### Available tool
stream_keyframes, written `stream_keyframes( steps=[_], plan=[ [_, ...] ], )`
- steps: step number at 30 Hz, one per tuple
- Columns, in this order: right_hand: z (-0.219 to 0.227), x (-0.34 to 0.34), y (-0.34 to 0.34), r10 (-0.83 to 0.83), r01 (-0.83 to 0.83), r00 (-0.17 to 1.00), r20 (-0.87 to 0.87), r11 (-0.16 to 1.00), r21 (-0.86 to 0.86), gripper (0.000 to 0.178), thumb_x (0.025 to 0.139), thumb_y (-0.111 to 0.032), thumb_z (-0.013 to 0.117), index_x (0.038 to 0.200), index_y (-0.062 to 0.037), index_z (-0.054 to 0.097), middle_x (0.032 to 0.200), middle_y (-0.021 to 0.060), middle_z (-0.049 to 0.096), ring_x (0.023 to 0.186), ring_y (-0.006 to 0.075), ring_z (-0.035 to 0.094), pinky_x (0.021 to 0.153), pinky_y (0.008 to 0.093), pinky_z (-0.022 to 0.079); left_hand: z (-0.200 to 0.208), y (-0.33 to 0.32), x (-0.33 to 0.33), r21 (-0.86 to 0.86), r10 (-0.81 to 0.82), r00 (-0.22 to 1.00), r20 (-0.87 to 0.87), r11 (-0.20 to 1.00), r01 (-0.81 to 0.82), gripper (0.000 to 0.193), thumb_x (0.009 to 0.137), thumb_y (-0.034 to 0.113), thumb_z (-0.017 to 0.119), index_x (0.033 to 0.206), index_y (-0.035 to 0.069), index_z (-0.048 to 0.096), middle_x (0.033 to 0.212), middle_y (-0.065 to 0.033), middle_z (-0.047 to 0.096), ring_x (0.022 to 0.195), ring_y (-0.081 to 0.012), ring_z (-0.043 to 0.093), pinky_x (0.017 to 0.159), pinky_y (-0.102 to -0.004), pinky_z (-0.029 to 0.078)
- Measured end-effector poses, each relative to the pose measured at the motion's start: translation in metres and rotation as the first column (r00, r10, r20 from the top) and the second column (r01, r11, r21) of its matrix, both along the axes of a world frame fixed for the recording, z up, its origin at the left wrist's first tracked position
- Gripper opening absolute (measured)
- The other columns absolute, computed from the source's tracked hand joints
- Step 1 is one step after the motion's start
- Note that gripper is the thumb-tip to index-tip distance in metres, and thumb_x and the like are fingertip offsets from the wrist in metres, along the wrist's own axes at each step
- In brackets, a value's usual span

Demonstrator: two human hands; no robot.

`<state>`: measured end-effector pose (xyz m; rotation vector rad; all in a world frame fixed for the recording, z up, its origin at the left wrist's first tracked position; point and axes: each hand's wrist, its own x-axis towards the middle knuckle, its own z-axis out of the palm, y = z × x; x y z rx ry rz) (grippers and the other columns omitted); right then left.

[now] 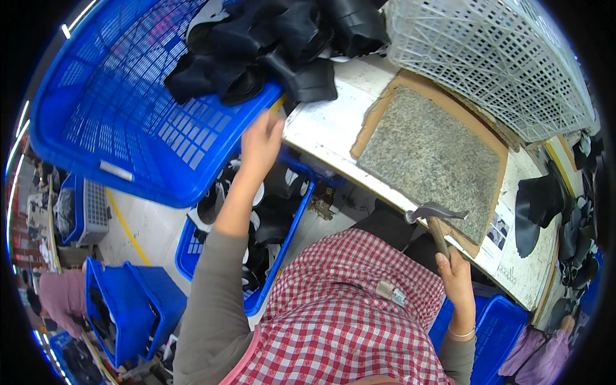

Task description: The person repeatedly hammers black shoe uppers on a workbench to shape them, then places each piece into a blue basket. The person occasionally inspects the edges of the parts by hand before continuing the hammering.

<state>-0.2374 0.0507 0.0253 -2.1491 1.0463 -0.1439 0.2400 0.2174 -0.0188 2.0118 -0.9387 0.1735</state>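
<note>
While the right hand (455,276) grasps the hammer (437,230), its handle pointing away toward the grey slab (430,154), the left hand (262,146) (blurred; I cannot tell whether it holds anything) is nearer the black footwear (305,78) heaped just beyond, by the blue basket (154,191).

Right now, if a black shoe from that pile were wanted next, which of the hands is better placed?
Probably the left hand: though blurred, it looks empty and is nearer the black shoes. The right hand holds a hammer.
</note>
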Motion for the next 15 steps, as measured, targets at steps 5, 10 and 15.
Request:
stream_keyframes(
  steps=[5, 10, 15],
  plan=[
    [-0.004, -0.008, -0.010, -0.040, 0.040, 0.999, -0.036, 0.999, 0.007, 0.039, 0.102, -0.033, 0.065, 0.091, 0.0023, 0.053, 0.068, 0.0272, 0.054, 0.064, 0.0499, 0.054, 0.056, 0.0460, 0.044, 0.086, -0.207, 0.006, 0.055, -0.156, 0.629, 0.762, 0.983, 0.178, 0.051, 0.081, 0.006, 0.074, 0.130, 0.008, 0.061, 0.139, -0.0139, 0.055, 0.134, -0.0371, 0.048, 0.107, -0.0517, 0.045],
    [-0.003, -0.014, -0.021, -0.101, 0.101, 0.995, 0.007, 0.995, 0.013, 0.036, 0.100, -0.030, 0.068, 0.093, 0.0033, 0.057, 0.071, 0.0284, 0.059, 0.068, 0.0507, 0.058, 0.058, 0.0472, 0.046, 0.092, -0.321, 0.046, 0.351, -0.180, 0.482, 0.857, 0.890, -0.291, 0.053, 0.088, 0.018, 0.068, 0.139, 0.014, 0.056, 0.144, -0.0060, 0.053, 0.141, -0.0338, 0.044, 0.098, -0.0785, 0.037],
    [-0.006, -0.029, -0.033, -0.131, 0.132, 0.991, -0.024, 0.990, 0.054, 0.037, 0.099, -0.031, 0.070, 0.096, 0.0044, 0.060, 0.072, 0.0276, 0.061, 0.069, 0.0481, 0.062, 0.061, 0.0459, 0.048, 0.152, -0.264, 0.099, 0.264, -0.087, 0.758, 0.647, 0.958, -0.115, 0.039, 0.096, 0.014, 0.054, 0.135, 0.015, 0.059, 0.138, -0.0104, 0.063, 0.121, -0.0377, 0.063, 0.093, -0.0461, 0.058]
  ],
)
